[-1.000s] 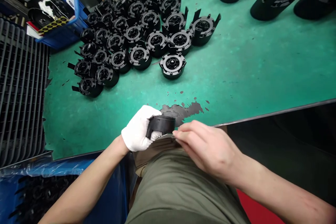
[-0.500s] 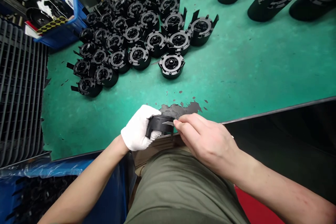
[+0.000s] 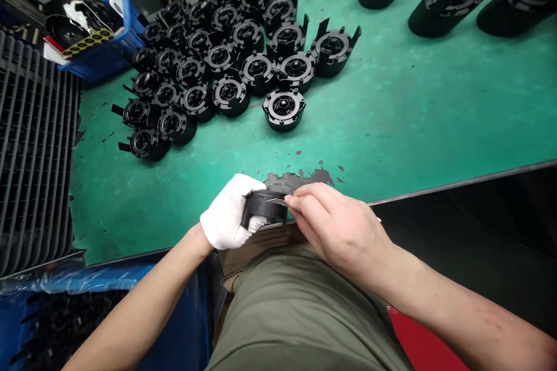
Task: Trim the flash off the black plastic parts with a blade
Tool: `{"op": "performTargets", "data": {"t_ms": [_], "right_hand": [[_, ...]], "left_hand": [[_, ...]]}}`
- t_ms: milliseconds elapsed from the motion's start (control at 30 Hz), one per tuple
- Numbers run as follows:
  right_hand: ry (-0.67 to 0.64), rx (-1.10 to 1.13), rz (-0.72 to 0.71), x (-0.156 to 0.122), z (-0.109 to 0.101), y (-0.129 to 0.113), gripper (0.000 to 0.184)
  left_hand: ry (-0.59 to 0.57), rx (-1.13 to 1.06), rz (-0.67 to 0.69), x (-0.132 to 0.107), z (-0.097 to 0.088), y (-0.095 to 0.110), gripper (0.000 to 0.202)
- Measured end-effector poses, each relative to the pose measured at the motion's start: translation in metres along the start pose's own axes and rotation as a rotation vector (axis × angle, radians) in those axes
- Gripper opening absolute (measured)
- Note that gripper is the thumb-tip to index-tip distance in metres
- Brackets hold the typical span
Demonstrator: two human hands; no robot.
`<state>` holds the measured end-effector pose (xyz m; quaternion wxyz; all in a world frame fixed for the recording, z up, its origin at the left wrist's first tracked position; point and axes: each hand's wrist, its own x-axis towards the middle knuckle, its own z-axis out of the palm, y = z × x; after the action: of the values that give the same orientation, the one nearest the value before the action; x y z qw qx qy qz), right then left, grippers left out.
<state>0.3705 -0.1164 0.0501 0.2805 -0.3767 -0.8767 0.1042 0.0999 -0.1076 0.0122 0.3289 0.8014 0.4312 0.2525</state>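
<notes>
My left hand (image 3: 228,214), in a white glove, is closed round a black round plastic part (image 3: 263,206) held at the near edge of the green table (image 3: 413,116). My bare right hand (image 3: 337,226) pinches a small thin blade (image 3: 275,200) whose tip lies against the top of that part. Both hands are just above my lap, over olive trousers.
Several finished black round parts (image 3: 226,58) stand in rows at the table's back left, one apart (image 3: 284,108) nearest me. Larger black cylinders (image 3: 444,3) lie at the back right. A blue bin (image 3: 93,40) sits far left; a blue crate of parts (image 3: 56,319) stands by my left knee.
My right hand has risen from below the part's edge to its top, and the blade tip now shows against the part. The left hand has barely moved.
</notes>
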Motion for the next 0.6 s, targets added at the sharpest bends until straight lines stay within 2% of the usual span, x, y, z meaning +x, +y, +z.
{"op": "performTargets", "data": {"t_ms": [267,600], "right_hand": [[-0.04,-0.096,-0.068,-0.0045,0.0002,-0.0018,0.011],[-0.017,-0.048,-0.089,-0.008,0.0018,0.002,0.013]], "left_hand": [[-0.015,-0.005,-0.041,-0.0006,0.0009,-0.0019,0.06],[0.038,-0.028,0.021,0.003,0.0013,0.0011,0.045]]}}
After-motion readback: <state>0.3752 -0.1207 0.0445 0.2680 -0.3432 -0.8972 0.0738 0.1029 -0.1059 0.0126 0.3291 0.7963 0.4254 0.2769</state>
